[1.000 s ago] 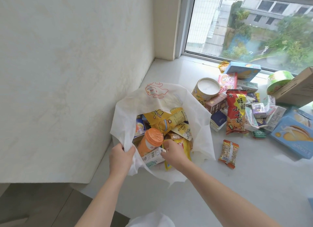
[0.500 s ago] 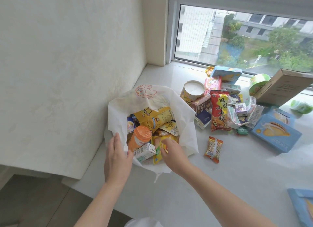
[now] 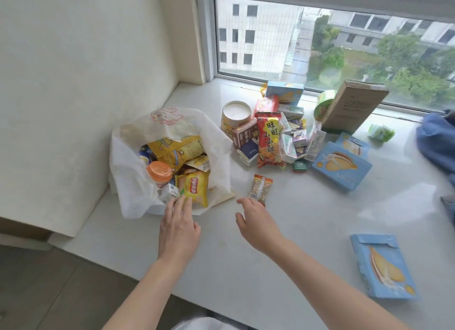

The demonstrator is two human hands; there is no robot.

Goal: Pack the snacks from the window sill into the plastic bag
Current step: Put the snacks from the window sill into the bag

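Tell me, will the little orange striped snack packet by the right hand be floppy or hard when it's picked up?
Probably floppy: the small orange striped foil packet has crimped, sealed ends and lies flat on the white sill, so it should bend and crinkle. It looks thin, so likely light. Its shiny wrapper may be a bit slippery for the right hand beside it.

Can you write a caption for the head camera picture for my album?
Right hand reaches for a small snack bar beside the half-filled plastic bag.
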